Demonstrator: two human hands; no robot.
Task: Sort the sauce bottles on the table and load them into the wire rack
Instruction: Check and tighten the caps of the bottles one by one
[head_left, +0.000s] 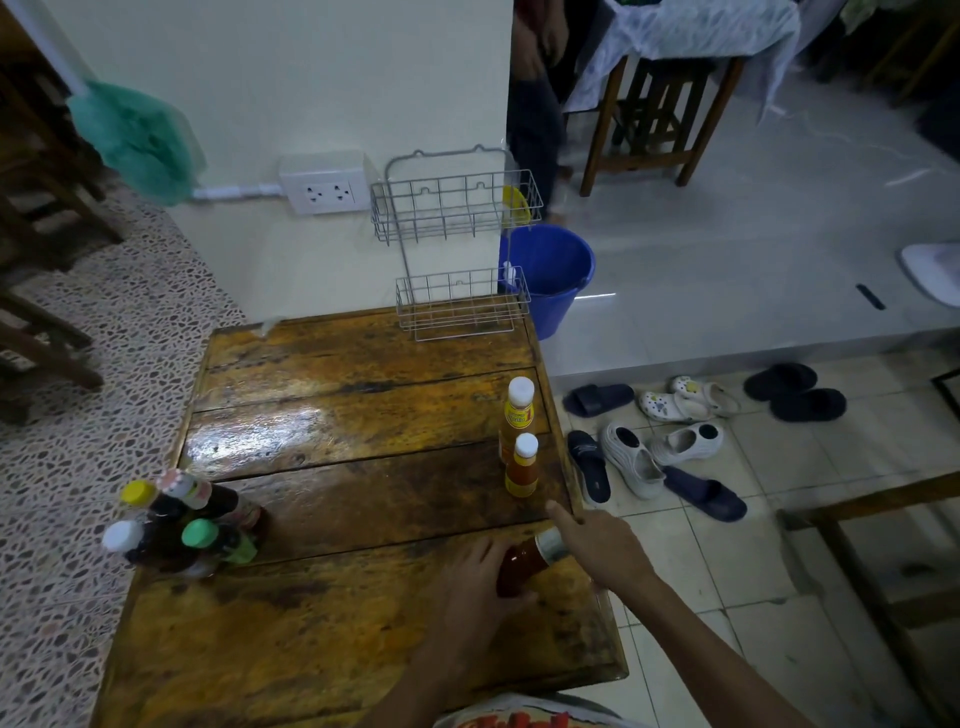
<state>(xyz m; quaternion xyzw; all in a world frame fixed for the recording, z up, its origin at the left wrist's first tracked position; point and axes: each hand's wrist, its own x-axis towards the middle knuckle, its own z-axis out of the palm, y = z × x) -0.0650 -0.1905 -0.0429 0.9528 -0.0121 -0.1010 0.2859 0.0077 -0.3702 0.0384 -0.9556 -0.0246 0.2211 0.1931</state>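
Observation:
On the wooden table (332, 613), a red sauce bottle (522, 564) with a silver-wrapped neck is held near the right edge. My left hand (475, 577) grips its body. My right hand (597, 545) is around its neck and top, index finger extended. Two orange sauce bottles with white caps stand just beyond: a tall one (517, 418) and a shorter one (522, 467). Several dark sauce bottles (182, 525) with yellow, white, green and pink caps cluster at the table's left edge. A two-tier wire rack (457, 244) stands empty against the wall at the table's far end.
A blue bucket (556, 275) sits on the floor behind the rack. Several sandals and slippers (649, 447) lie on the tiles right of the table. A wall socket (324, 184) is left of the rack. Wooden furniture stands at the left and back.

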